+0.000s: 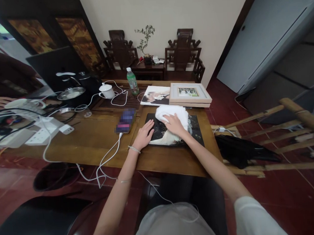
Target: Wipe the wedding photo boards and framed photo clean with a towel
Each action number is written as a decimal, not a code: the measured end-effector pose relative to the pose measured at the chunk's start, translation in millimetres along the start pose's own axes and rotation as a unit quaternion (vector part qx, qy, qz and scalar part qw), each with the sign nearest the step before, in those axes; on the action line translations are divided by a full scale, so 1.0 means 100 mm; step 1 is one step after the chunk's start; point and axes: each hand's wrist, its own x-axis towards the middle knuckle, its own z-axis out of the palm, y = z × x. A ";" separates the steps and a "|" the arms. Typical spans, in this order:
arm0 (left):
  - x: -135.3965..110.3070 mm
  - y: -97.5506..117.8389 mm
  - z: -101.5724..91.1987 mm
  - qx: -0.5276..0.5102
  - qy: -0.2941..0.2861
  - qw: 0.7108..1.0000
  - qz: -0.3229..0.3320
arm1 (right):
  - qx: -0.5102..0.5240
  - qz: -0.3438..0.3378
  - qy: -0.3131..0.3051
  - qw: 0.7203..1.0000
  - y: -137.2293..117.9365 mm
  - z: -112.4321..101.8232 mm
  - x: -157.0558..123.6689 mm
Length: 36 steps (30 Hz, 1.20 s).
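Observation:
My right hand (pixel 174 125) is on a folded white cloth (pixel 176 113), fingers bent over it and pressing it against a dark photo panel (pixel 199 131). The panel lies flat near the table's right end and carries a printed picture with a pale, dress-like area. Cloth and hand cover its upper middle. My left hand (pixel 144 135) rests flat on the panel's left edge, fingers stretched out and holding nothing. Just left of that hand lies a phone (pixel 126 120) with a cable plugged in. Beyond the cloth are a white photo album (pixel 154 95) and a framed photo (pixel 188 92).
On the wooden table (pixel 101 147) stand a green-labelled bottle (pixel 132 82) and a white lidded cup (pixel 107 91). Power strips (pixel 44 131) and loose cables crowd the left side. Another person's hand (pixel 0 103) shows beside a laptop (pixel 53 70). A bamboo chair (pixel 271 114) stands right.

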 end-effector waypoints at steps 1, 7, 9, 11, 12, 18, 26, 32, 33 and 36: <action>0.00 -0.02 0.01 -0.004 0.004 1.000 0.003 | 0.011 -0.006 -0.005 1.000 -0.08 0.04 0.13; 0.02 -0.10 0.04 -0.021 0.017 0.999 0.020 | 0.043 -0.046 -0.040 0.997 -0.30 0.15 0.46; 0.02 -0.09 0.04 -0.030 0.017 0.999 0.020 | 0.041 -0.034 -0.035 0.998 -0.19 0.10 0.38; 0.02 -0.08 0.03 -0.037 0.019 0.999 0.016 | 0.035 -0.015 -0.024 0.999 0.01 -0.01 0.23; 0.02 -0.07 0.03 -0.040 0.023 0.999 0.016 | 0.030 -0.003 -0.017 0.999 0.13 -0.07 0.14; 0.11 -0.10 -0.02 -0.041 0.059 0.996 0.044 | 0.002 0.021 0.009 1.000 0.83 -0.41 -0.45; 0.19 -0.22 0.03 -0.072 0.051 0.996 0.006 | -0.050 -0.050 0.040 0.997 0.94 -0.38 -0.63; 0.16 -0.22 0.04 -0.078 0.045 0.996 0.003 | -0.050 -0.086 0.025 0.995 0.61 -0.40 -1.13; 0.15 -0.20 0.03 -0.080 0.049 0.996 0.006 | -0.044 -0.093 0.022 0.994 0.54 -0.40 -1.26; 0.14 -0.14 0.00 -0.084 0.063 0.994 0.023 | -0.029 -0.111 0.000 0.993 0.35 -0.44 -1.60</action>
